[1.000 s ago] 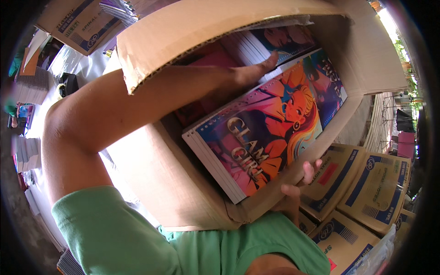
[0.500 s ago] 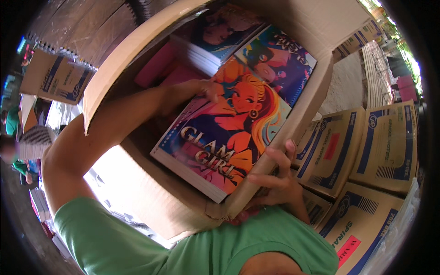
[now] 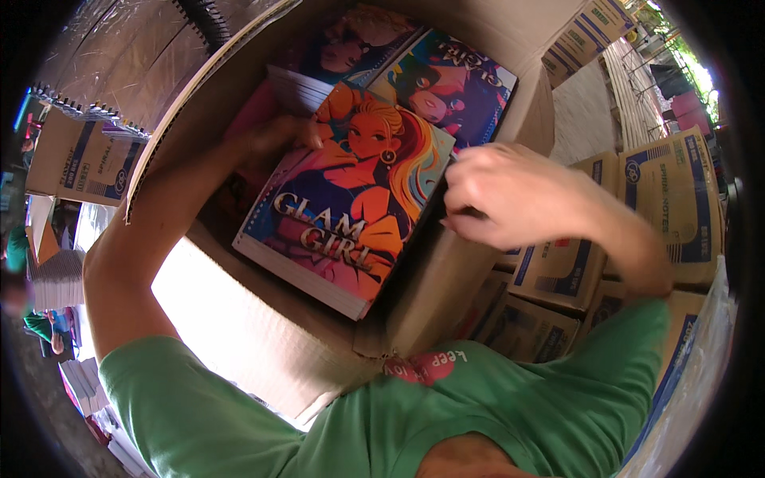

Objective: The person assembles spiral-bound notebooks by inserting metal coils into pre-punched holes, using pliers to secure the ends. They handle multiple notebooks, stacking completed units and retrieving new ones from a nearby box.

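"Where were the hands?"

"The left hand (image 3: 280,142) lay along the left edge of the notebook stack (image 3: 351,211), its fingers bent and partly out of sight; I couldn't tell whether it was gripping. The right hand (image 3: 506,195) was close by the right edge, fingers curled inward and a little blurred. Whether it pinched anything, I couldn't tell."

"And the stack?"

"Inside the open cardboard box (image 3: 446,295), toward the near end, bright cover upward. Just past it lay a blue-covered stack (image 3: 458,88) at far right and a dark-covered stack (image 3: 362,40) at far left."

"Did anything worry you?"

"The covers looked slick. With uneven pressure from the two sides, I thought the layers could slip out of line. The near corner also sat close to the box wall, so a push that way could have creased it."

"What stood around the box?"

"Closed cartons (image 3: 673,211) on the right, and another carton (image 3: 92,155) over on the left."
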`<action>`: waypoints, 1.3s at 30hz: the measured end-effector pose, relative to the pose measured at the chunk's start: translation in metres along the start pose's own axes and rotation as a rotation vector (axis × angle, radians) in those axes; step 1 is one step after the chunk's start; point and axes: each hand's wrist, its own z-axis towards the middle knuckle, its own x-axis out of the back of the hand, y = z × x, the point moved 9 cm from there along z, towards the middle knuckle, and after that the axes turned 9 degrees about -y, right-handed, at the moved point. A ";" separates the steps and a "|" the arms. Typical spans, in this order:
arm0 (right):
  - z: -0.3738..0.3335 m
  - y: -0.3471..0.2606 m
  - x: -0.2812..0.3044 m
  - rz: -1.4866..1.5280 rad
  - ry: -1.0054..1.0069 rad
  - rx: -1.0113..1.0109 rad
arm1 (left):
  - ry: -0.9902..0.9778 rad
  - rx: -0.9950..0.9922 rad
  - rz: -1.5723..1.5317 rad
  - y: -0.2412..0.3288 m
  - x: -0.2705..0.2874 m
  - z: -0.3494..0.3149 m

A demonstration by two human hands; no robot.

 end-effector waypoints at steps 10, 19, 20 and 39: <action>0.047 0.022 -0.052 0.717 -0.538 -0.369 | -0.158 -0.082 -0.090 -0.016 0.013 0.014; 0.061 -0.001 -0.075 1.860 0.327 -0.474 | -0.184 -0.116 0.009 -0.001 -0.020 -0.012; 0.064 0.001 -0.077 1.906 0.381 -0.482 | -0.159 -0.115 0.016 -0.002 -0.021 -0.015; 0.049 0.008 -0.092 2.222 0.466 -0.589 | 0.132 0.007 -0.017 0.001 -0.028 -0.009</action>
